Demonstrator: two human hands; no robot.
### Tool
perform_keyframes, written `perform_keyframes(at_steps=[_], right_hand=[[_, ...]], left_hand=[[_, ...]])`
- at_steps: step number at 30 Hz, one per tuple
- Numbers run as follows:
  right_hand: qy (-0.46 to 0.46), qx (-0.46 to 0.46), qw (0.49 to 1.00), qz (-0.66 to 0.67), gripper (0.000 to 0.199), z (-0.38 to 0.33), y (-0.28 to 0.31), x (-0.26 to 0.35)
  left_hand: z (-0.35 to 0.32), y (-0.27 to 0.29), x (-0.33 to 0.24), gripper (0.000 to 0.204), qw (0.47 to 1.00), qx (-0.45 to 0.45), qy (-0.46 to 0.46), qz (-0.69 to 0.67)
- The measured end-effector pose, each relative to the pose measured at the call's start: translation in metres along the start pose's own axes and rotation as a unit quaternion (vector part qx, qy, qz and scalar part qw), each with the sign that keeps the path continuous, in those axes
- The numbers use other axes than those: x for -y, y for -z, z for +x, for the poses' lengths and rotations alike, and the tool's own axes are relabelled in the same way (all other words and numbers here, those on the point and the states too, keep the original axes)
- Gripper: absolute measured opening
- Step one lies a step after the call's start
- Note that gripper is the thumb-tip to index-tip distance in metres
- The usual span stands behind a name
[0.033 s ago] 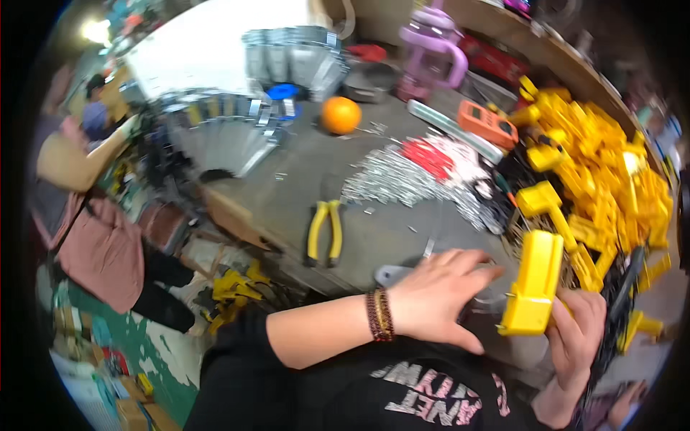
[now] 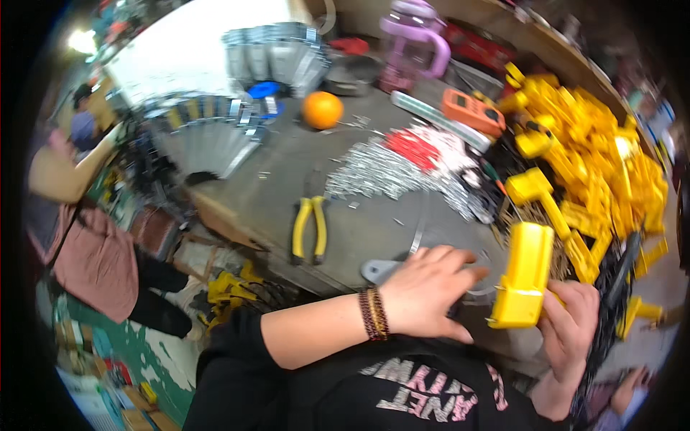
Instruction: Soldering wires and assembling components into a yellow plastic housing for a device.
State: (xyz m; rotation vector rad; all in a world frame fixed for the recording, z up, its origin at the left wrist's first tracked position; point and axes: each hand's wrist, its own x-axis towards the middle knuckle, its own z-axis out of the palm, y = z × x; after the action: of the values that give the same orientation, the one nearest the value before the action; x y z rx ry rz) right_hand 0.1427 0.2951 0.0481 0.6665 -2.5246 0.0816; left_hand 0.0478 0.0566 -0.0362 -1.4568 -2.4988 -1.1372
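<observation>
My right hand grips a yellow plastic housing from its right side and holds it upright above the near edge of the bench. Left of it, my left hand is open and empty, fingers spread and palm down, with the thumb apart from the housing. A grey flat piece with a rounded end and a hole shows partly from beneath that hand. Yellow-handled pliers lie on the bench farther left. Beyond the hands is a heap of small silvery metal parts, with red parts beside it.
More yellow housings are piled at right, next to black cables. An orange meter, an orange ball-like fruit and a lilac bottle stand farther back. Fanned metal strips lie left. Another person works at far left.
The whole view has shifted slightly, so the bench things sit farther left in the picture. Both hands keep nearly the same pose, and the housing stays in my right hand.
</observation>
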Motion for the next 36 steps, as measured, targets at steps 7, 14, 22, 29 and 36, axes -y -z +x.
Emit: perform_keyframes(at_steps=[7, 14, 22, 29, 36], right_hand=[[-0.106, 0.040, 0.990, 0.078, 0.053, -0.043, -0.042, -0.004], [-0.092, 0.051, 0.988, 0.113, 0.052, -0.043, -0.054, -0.003], [-0.071, 0.032, 0.991, 0.110, 0.049, -0.037, -0.058, -0.006], [-0.078, 0.060, 0.982, 0.159, 0.040, -0.047, -0.052, -0.010], [-0.502, -0.123, 0.840, -0.163, 0.060, -0.161, 0.025, -0.205]], left_hand=[[0.005, -0.010, 0.008, 0.070, 0.999, 0.016, 0.008, -0.029], [0.000, -0.010, -0.003, 0.087, 0.996, 0.036, 0.044, -0.062], [0.004, -0.006, -0.003, 0.094, 0.999, 0.014, 0.019, -0.044], [0.041, -0.026, -0.025, 0.066, 0.995, 0.075, -0.034, 0.059], [0.036, -0.026, -0.028, 0.055, 0.998, 0.045, -0.042, 0.028]])
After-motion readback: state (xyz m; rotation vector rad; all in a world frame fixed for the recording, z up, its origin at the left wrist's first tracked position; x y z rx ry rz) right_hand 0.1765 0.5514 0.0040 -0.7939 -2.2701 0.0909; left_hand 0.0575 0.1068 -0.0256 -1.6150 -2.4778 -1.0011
